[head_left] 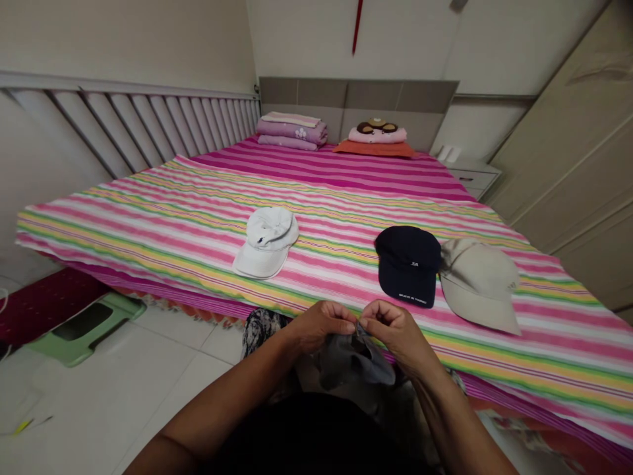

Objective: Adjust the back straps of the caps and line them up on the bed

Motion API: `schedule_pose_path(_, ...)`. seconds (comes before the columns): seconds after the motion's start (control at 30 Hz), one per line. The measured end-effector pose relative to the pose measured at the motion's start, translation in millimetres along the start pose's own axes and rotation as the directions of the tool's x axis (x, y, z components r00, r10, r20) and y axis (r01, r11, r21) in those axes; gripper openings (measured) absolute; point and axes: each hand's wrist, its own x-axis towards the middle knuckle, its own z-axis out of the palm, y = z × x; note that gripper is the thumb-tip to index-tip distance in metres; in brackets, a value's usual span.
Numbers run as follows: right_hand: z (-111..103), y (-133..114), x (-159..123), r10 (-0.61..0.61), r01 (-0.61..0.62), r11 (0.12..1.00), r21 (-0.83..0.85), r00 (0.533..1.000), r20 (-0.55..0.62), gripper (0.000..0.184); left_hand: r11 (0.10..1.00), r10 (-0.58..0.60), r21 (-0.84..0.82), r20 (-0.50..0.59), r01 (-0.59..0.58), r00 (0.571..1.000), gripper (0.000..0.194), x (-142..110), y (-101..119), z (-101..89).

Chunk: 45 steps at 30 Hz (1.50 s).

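Note:
Both my hands meet low in the middle, in front of the bed's near edge. My left hand [321, 324] and my right hand [395, 330] each pinch the top of a grey cap [353, 363] that hangs between them. On the striped bed sheet [198, 211] beyond lie a white cap [267, 243] at centre left, a navy cap [409, 264] right of centre, and a beige cap [479, 282] touching the navy one on its right.
Folded purple bedding [291, 130] and a pink pillow on an orange one [376, 138] sit at the headboard. A white rail [148, 119] runs along the bed's left. A green stool [86, 324] stands on the tiled floor at left. A nightstand [472, 173] and wardrobe [578, 165] are at right.

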Motion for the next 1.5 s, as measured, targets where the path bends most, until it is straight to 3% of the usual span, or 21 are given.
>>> schedule_pose_path(0.23, 0, -3, -4, 0.002, -0.001, 0.999, -0.036, 0.999, 0.036, 0.020, 1.000, 0.000, 0.008, 0.064, 0.000, 0.998, 0.026, 0, -4, -4.3)
schedule_pose_path(0.47, -7, -10, -5, 0.038, -0.035, 0.999, -0.026, 0.991, 0.129, 0.021, 0.999, 0.031, -0.016, 0.014, -0.031, 0.999, 0.029, 1, -5, -4.1)
schedule_pose_path(0.83, -9, -8, 2, 0.016, -0.021, 1.000, 0.023, 0.977, 0.212, 0.021, 0.965, 0.096, 0.247, -0.027, -0.087, 0.995, 0.025, -3, -1, -1.1)
schedule_pose_path(0.97, -5, -5, 4, 0.045, -0.059, 0.993, 0.100, 0.990, 0.134, 0.029, 0.964, 0.120, 0.244, -0.047, -0.105, 0.992, 0.027, -3, 1, 0.8)
schedule_pose_path(1.1, -1, -4, 1, 0.066, -0.067, 0.983, 0.173, 0.998, 0.016, 0.032, 0.990, 0.120, 0.086, -0.055, -0.115, 0.991, 0.030, -1, 0, -0.6)
schedule_pose_path(1.27, -1, -6, -3, 0.102, -0.103, 0.969, 0.225, 0.995, 0.016, 0.032, 0.991, 0.133, -0.010, -0.082, -0.134, 0.988, 0.030, 2, 1, -0.5)
schedule_pose_path(1.5, 1, 1, -2, 0.095, -0.093, 0.970, 0.223, 0.995, 0.002, 0.029, 0.988, 0.139, 0.085, -0.086, -0.132, 0.986, 0.029, 1, 2, 0.5)
